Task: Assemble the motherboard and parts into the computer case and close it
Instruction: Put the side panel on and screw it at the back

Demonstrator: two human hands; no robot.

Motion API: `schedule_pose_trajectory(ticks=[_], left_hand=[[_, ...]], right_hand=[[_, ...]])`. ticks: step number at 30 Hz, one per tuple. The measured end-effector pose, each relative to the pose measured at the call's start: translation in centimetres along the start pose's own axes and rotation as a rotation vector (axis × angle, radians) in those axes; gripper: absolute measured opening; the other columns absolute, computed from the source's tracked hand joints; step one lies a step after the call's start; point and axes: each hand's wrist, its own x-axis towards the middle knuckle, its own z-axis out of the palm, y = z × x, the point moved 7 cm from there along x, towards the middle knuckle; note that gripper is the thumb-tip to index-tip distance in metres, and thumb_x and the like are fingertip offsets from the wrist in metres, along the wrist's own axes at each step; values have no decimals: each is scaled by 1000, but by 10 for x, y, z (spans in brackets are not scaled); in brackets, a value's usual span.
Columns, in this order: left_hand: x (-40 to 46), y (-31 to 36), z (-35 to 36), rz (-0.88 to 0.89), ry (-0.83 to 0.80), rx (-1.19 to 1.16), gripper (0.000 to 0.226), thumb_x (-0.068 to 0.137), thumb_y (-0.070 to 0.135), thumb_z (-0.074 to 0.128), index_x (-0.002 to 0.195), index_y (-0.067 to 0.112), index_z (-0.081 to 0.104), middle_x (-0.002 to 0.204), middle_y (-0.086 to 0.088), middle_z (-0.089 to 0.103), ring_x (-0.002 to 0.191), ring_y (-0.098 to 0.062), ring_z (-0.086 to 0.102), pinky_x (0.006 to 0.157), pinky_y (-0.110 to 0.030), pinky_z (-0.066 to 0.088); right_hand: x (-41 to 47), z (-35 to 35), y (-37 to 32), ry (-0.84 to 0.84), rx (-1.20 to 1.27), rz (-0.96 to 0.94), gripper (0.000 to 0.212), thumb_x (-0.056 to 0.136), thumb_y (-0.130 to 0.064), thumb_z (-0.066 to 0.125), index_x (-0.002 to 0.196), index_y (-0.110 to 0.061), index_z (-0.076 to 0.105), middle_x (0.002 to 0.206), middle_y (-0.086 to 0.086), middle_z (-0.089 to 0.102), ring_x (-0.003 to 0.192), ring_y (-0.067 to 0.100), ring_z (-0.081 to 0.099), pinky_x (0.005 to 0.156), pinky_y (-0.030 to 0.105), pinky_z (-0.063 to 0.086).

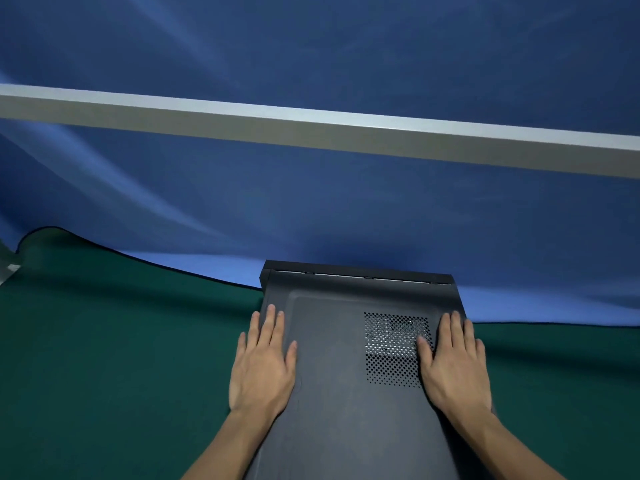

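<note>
Resting flat on the closed computer case (346,358), left hand (264,367) and right hand (453,367), grip released.

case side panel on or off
On: the panel covers the case, both hands flat on it. Whether it is latched, cannot tell.

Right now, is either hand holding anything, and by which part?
Nothing is gripped. Left hand and right hand lie flat on the case side panel, near its side edges.

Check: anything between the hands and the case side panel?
No. The left hand and right hand lie flat on the side panel, fingers straight, the right hand beside the vent grille.
</note>
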Motion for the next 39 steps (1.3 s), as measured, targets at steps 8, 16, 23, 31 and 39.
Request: schedule_pose_trajectory(ticks=[8, 16, 23, 31, 39], left_hand=[[0, 1, -2, -20, -35, -48, 59, 100, 45, 20, 153, 25, 4, 158, 15, -11, 138, -23, 25, 107, -32, 35], [-10, 2, -3, -128, -29, 35, 62, 96, 57, 21, 151, 31, 8, 158, 13, -11, 99, -20, 51, 60, -26, 41], [15, 0, 1, -149, 45, 143, 52, 97, 48, 26, 146, 32, 33, 159, 6, 9, 86, -23, 62, 52, -26, 35], [18, 1, -10, -144, 97, 38, 47, 98, 42, 33, 142, 27, 41, 157, 2, 20, 96, -28, 59, 59, -31, 42], [4, 20, -9, -108, 65, 153, 55, 100, 39, 27, 149, 14, 27, 157, -10, 19, 138, -28, 25, 108, -40, 29]], right_hand=[[8, -4, -5, -3, -17, -13, 68, 99, -49, 13, 152, -9, 2, 161, 6, -1, 147, 22, -5, 119, 39, 6], [-3, -2, -1, -5, 32, -22, 72, 95, -57, 15, 153, -15, 7, 161, -1, -1, 147, 18, -6, 118, 42, 9], [21, 7, -4, -2, -4, -18, 76, 92, -57, 4, 153, -13, 8, 161, 2, 4, 147, 22, -3, 117, 43, 11], [27, 0, -6, -70, 31, -37, 70, 97, -54, 18, 153, -13, 5, 161, 1, -1, 147, 22, -7, 118, 45, 6], [-61, -1, 31, -51, 81, -171, 63, 99, -50, 17, 153, -21, 3, 160, -7, -7, 146, 11, -13, 117, 31, 6]])
